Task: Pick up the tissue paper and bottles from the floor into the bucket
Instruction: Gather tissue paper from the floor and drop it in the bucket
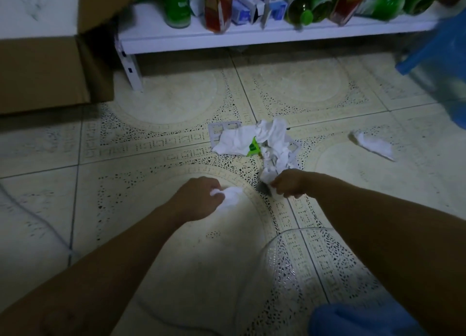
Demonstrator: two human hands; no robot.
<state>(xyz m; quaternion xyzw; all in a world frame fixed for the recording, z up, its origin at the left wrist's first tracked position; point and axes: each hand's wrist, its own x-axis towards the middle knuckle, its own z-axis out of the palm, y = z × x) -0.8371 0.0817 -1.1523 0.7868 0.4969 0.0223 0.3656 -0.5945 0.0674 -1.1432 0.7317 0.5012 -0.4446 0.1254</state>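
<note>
My left hand (199,197) is closed around a crumpled white tissue (232,195) just above the tiled floor. My right hand (287,183) pinches the near end of a pile of white tissue paper (252,139), which lies on the floor with a green scrap (253,147) tucked in it and flat grey plastic pieces (222,129) under it. Another loose tissue (373,145) lies further right. A clear plastic bucket (285,260) stands near me under my right forearm, its rim faintly visible.
A white shelf (252,35) at the back carries green bottles (177,5), cartons and small boxes. A cardboard box (50,71) stands at the left. A blue plastic stool (438,56) is at the right edge. Blue fabric (358,320) lies at the bottom right.
</note>
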